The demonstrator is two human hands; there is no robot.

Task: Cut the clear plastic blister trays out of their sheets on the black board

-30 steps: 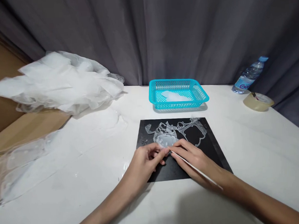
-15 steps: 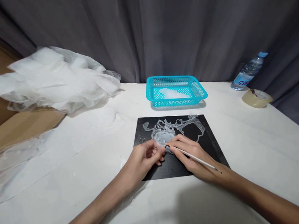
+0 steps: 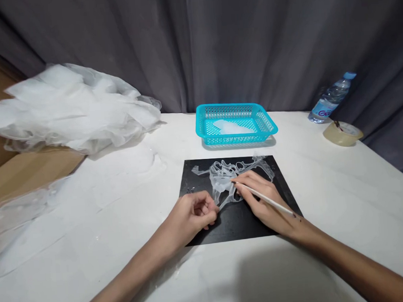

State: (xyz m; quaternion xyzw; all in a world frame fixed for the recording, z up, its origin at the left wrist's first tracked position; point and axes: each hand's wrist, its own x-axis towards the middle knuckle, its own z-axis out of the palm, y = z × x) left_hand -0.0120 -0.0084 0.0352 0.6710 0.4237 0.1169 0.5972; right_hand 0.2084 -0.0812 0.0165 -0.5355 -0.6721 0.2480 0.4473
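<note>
Right hand (image 3: 264, 211) has shifted up and away from my left hand (image 3: 197, 209) since half a second ago; back then my fingertips nearly met at the film's near edge. Translucent film (image 3: 220, 184) lay as a flattish round panel then; now it's bunched, with a strip pulled out toward my left fingers. Left hand itself is in about the same spot.

Film is on the black mat (image 3: 223, 226), between my hands and just beyond them, its loose loops spreading toward the far edge. Left: thumb and forefinger pinched together, apparently on the end of that strip. Right: fingers closed on a thin white stick (image 3: 276, 204), tip at the bunched part. Can't tell if the tip touches or hangs just above.

Risks, my judgement: pulling too hard on the left could tear the strip, since it looks thin and taut. Tip could snag in the folds or poke through, because the film isn't flat under it. Loops could tangle if dragged across each other. Left pinch is small, so the end could slip out. Film on the mat looks unpinned elsewhere, so one tug might slide all of it.
</note>
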